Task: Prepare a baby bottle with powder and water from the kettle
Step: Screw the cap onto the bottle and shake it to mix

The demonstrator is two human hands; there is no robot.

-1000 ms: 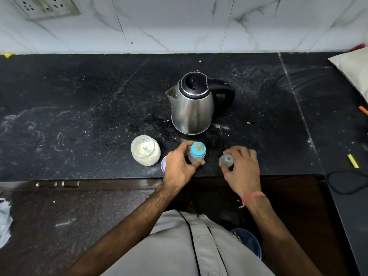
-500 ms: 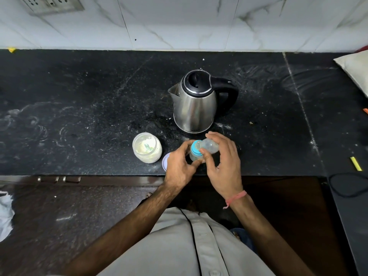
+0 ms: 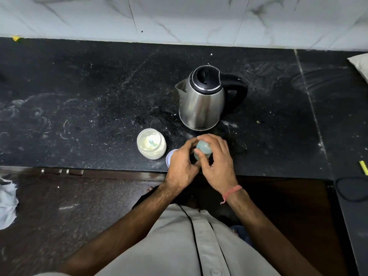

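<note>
Head view: my left hand (image 3: 182, 166) grips the bottle (image 3: 197, 156); my right hand (image 3: 217, 162) holds its clear cap (image 3: 204, 148) on top.

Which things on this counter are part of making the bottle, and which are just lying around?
Part of the job: baby bottle with clear cap, held by left hand and right hand; kettle; open powder jar; jar lid.

Lying about: yellow stick; black cable; white cloth.

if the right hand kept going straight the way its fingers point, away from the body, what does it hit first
Probably the kettle, standing just beyond the right hand, which grips the clear cap over the bottle. Depth is hard to judge from above.
</note>
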